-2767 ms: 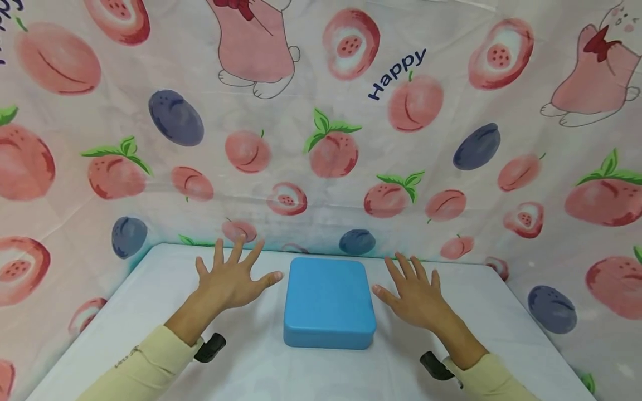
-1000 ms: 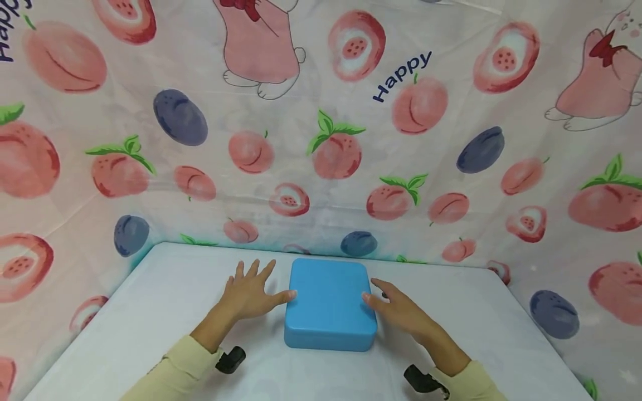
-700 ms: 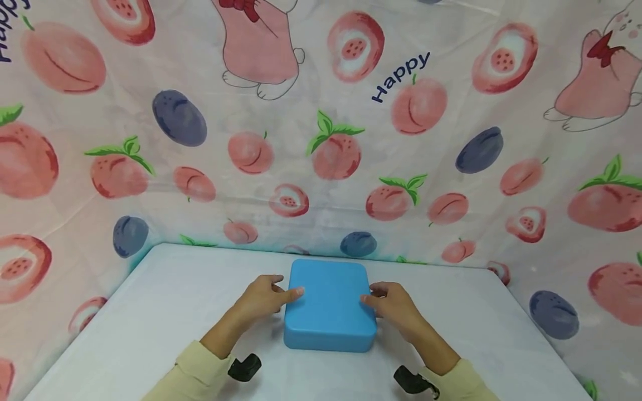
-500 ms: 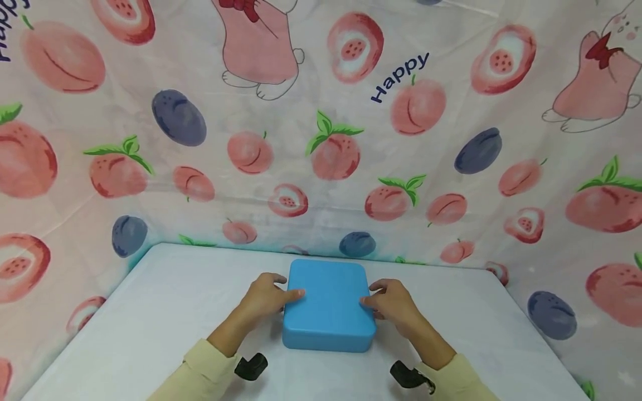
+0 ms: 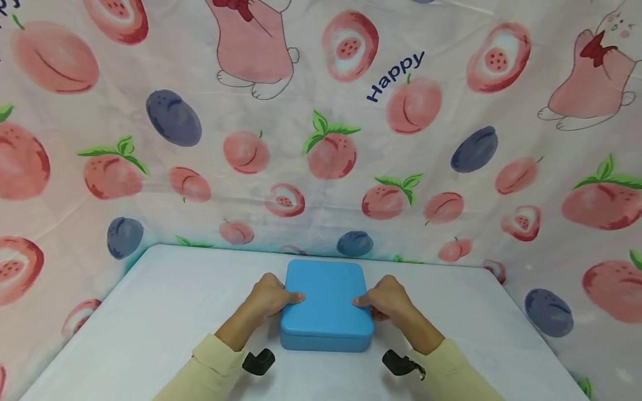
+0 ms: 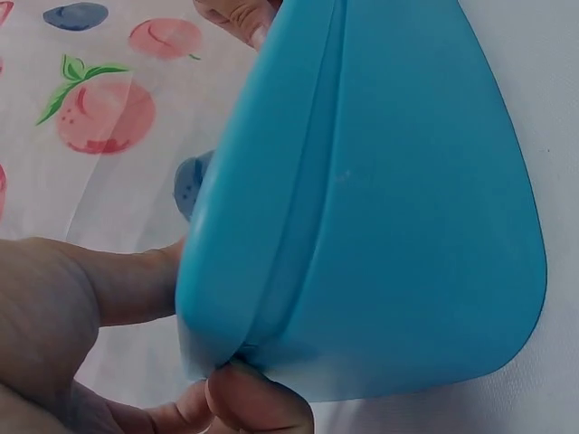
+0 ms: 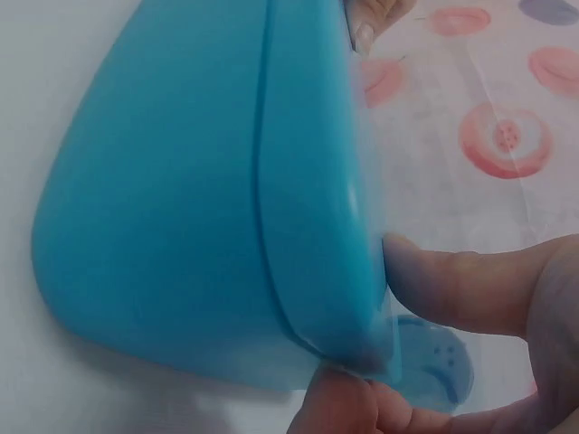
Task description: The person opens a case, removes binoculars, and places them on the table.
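One blue box, squarish, corners rounded, lying flat on the desk about midway across, between a person's two hands. Its lid, plain and of the same blue, sits on top, with a seam running along the sides below its edge. From the left wrist this seam shows as a recessed strip; from the right wrist, as a thin dark line.

One left hand, at the left side of the box: thumb laid over the top of the lid, the other fingers bent, one fingertip at the lid's lower edge by the seam. It grips the lid's rim, drawn in about as far as the lid's depth allows.

One right hand, at the right side, nearly a mirror of the first: thumb against the lid's top, fingers bent, one fingertip at the seam, the rim pinched between.

Two sleeves, pale yellow, one to each arm, with the wrists bare below the cuffs.

Two black devices, small, one near each cuff on the inner side.

One white desk, its far edge meeting a hanging cloth.

One cloth, pale, printed with pink peaches, whole and halved, dark blue plums, rabbits with red bows, and the word "Happy" in dark blue letters.
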A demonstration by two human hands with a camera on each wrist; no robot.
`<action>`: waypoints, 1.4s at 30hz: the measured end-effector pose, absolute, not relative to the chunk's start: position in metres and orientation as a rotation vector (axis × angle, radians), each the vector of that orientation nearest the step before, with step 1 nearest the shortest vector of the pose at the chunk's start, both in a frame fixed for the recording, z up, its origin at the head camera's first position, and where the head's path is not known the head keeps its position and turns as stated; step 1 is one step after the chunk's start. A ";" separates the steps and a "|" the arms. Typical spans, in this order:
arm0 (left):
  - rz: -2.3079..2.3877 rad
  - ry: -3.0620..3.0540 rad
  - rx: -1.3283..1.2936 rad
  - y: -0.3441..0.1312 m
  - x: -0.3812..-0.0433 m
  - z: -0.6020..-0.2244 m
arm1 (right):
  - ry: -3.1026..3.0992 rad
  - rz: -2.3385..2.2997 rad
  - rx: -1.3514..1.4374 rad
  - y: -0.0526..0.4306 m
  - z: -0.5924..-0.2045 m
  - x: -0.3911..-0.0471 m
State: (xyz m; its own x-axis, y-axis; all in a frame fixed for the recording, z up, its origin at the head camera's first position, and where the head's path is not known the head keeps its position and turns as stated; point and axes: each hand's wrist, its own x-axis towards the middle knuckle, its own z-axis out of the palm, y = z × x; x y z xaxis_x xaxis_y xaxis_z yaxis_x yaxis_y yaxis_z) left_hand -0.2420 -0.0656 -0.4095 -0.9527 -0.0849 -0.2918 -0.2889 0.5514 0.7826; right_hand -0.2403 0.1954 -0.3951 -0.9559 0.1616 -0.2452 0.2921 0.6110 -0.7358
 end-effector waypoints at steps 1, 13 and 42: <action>1.359 2.563 -0.314 -0.065 -0.242 -0.410 | 2.666 -1.268 0.384 0.196 -0.396 -0.240; 1.370 2.562 -0.204 -0.066 -0.241 -0.410 | 2.573 -1.307 0.419 0.200 -0.401 -0.247; 1.309 2.519 -0.159 -0.069 -0.243 -0.406 | 2.513 -1.400 0.251 0.192 -0.412 -0.235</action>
